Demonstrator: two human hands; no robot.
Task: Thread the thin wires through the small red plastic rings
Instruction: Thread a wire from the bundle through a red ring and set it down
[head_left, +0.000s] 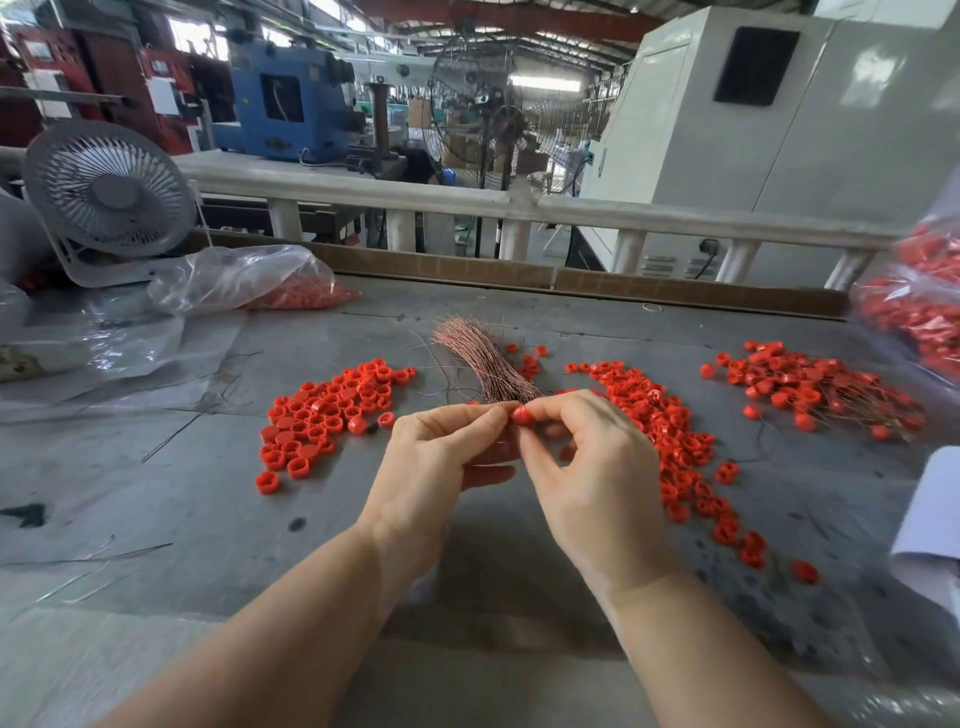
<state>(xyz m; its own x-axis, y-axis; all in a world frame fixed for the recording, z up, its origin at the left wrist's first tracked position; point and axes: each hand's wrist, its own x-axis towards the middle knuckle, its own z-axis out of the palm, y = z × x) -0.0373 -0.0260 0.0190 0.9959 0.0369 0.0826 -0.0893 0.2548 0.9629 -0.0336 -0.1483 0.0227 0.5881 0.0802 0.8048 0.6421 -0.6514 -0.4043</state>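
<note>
A factory hall with a steel roof stretches behind a grey, scuffed worktable (171, 483) edged by a white rail (363, 195). Above the middle of the table, the right hand (597, 467) pinches a small red ring (522, 417) between thumb and forefinger, and the left hand (441, 457) meets it with fingertips pressed together at the ring; whether a wire is between them is too fine to tell. Just beyond the hands lies a bundle of thin copper wires (483, 358), fanning away from the person. Loose red rings are heaped to the left (322, 415) and to the right (675, 441), with a further pile tangled with wires (810, 389) farther right. Clear plastic bags (249, 283) holding red parts sit at the far left, beside a grey desk fan (109, 192). A blue machine (283, 104), a standing fan (498, 119) and a large white cabinet (779, 114) stand beyond the rail.
</note>
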